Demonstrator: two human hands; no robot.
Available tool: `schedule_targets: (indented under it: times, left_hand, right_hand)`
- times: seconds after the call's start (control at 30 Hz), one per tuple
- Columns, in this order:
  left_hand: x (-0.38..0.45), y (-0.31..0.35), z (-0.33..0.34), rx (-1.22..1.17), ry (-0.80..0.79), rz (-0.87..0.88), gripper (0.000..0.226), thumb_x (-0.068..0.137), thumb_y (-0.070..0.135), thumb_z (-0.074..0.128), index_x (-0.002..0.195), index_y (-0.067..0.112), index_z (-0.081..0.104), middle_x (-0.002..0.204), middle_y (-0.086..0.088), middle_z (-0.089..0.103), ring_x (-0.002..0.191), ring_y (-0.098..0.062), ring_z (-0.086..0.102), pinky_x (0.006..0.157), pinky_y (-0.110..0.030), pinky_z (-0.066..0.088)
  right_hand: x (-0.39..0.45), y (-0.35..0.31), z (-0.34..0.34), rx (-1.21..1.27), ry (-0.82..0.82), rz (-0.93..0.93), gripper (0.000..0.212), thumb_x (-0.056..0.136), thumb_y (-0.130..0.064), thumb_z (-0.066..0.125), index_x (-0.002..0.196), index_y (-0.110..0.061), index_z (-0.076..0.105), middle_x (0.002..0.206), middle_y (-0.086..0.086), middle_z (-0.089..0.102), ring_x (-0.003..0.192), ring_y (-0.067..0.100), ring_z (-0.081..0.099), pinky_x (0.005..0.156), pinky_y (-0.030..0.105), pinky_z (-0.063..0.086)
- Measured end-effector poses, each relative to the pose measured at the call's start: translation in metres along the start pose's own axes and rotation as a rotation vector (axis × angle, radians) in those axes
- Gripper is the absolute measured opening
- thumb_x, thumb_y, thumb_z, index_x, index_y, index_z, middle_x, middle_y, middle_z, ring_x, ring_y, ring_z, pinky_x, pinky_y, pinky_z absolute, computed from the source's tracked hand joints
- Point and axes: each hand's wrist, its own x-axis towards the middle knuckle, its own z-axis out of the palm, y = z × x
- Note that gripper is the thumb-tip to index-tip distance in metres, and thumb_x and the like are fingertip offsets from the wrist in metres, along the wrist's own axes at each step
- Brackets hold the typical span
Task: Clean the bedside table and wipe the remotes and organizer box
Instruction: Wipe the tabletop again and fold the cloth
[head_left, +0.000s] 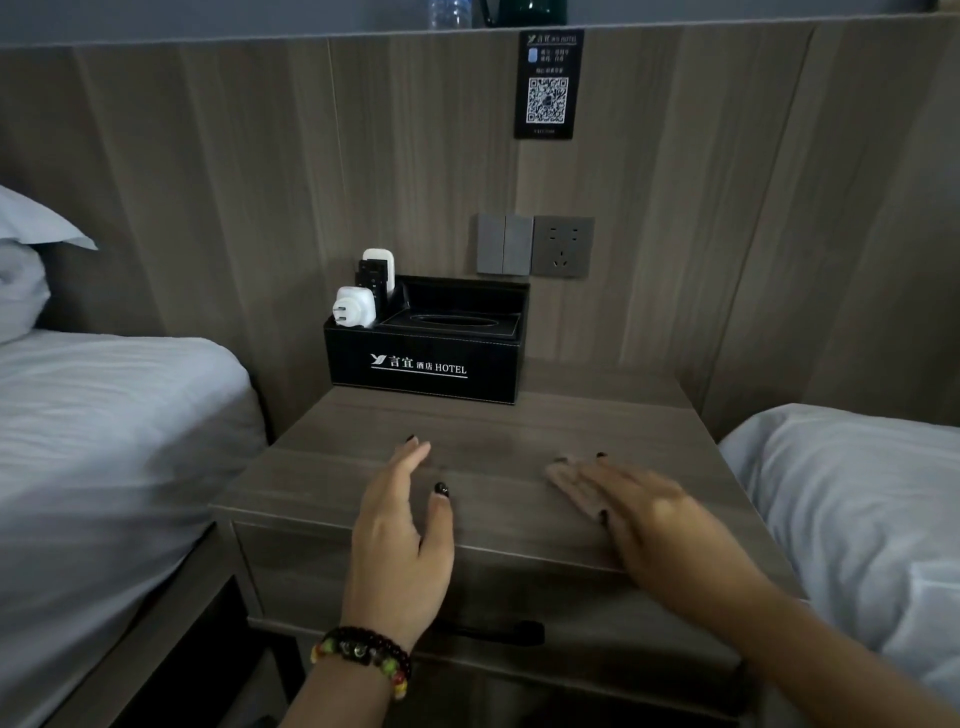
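A wooden bedside table (498, 426) stands between two beds. At its back sits a black organizer box (423, 358) with white hotel lettering. Its left compartment holds a black remote (372, 278), a white remote (382, 260) and a white plug adapter (355, 306). My right hand (644, 514) lies flat on a beige cloth (569, 480) on the table's front right part, blurred by motion. My left hand (402, 525) hovers open over the table's front middle, fingers apart, holding nothing.
White-sheeted beds flank the table, the left bed (104, 441) and the right bed (852, 499). On the wooden wall panel are switches (505, 244), a socket (563, 247) and a QR sign (548, 83). A drawer handle (493, 631) sits on the table's front.
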Motion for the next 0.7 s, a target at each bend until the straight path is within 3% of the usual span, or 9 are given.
schedule_targets:
  times: [0.13, 0.27, 0.43, 0.5, 0.6, 0.7]
  left_hand:
    - [0.006, -0.004, 0.001, 0.009, -0.019, 0.008, 0.046, 0.095, 0.022, 0.052, 0.139, 0.029, 0.043, 0.149, 0.014, 0.037, 0.137, 0.0, 0.031, 0.108, -0.017, 0.022]
    - [0.012, -0.006, 0.002, -0.029, -0.001, -0.007, 0.045, 0.095, 0.02, 0.052, 0.139, 0.027, 0.044, 0.148, 0.014, 0.039, 0.136, -0.003, 0.034, 0.11, -0.02, 0.026]
    - [0.027, -0.01, -0.002, -0.133, 0.102, -0.07, 0.041, 0.095, 0.017, 0.052, 0.133, 0.03, 0.05, 0.139, 0.015, 0.045, 0.132, -0.015, 0.044, 0.111, -0.04, 0.037]
    - [0.03, -0.012, -0.005, -0.166, 0.161, -0.109, 0.039, 0.094, 0.016, 0.052, 0.131, 0.028, 0.052, 0.14, 0.007, 0.049, 0.128, -0.02, 0.049, 0.106, -0.039, 0.041]
    - [0.028, -0.015, -0.007, -0.198, 0.19, -0.132, 0.038, 0.094, 0.013, 0.053, 0.129, 0.027, 0.054, 0.139, 0.003, 0.052, 0.124, -0.022, 0.052, 0.1, -0.034, 0.042]
    - [0.023, -0.015, -0.009, -0.189, 0.171, -0.125, 0.037, 0.094, 0.014, 0.053, 0.128, 0.028, 0.054, 0.139, 0.003, 0.051, 0.124, -0.022, 0.052, 0.099, -0.035, 0.042]
  right_hand:
    - [0.043, 0.034, 0.007, -0.039, 0.001, 0.318, 0.048, 0.099, -0.024, 0.045, 0.147, -0.029, 0.038, 0.149, 0.004, 0.043, 0.134, 0.025, 0.043, 0.11, 0.041, 0.04]
    - [0.088, 0.012, 0.029, 0.028, 0.088, 0.456, 0.039, 0.099, -0.022, 0.044, 0.138, -0.022, 0.048, 0.14, 0.011, 0.049, 0.123, 0.036, 0.05, 0.098, 0.039, 0.043]
    - [0.09, -0.078, 0.056, 0.103, -0.044, 0.156, 0.052, 0.094, -0.012, 0.044, 0.143, -0.031, 0.043, 0.146, 0.005, 0.043, 0.125, 0.033, 0.047, 0.101, 0.039, 0.043]
    - [0.066, -0.1, 0.052, 0.113, -0.06, 0.002, 0.057, 0.094, -0.011, 0.043, 0.146, -0.032, 0.039, 0.149, 0.001, 0.041, 0.129, 0.03, 0.044, 0.103, 0.039, 0.042]
    - [0.028, -0.099, 0.036, 0.17, -0.063, -0.188, 0.059, 0.094, -0.007, 0.044, 0.147, -0.033, 0.039, 0.151, -0.001, 0.042, 0.135, 0.023, 0.042, 0.11, 0.031, 0.037]
    - [-0.002, -0.069, 0.018, 0.207, -0.063, -0.253, 0.059, 0.092, -0.013, 0.04, 0.145, -0.04, 0.036, 0.149, -0.011, 0.044, 0.138, 0.007, 0.04, 0.114, 0.016, 0.028]
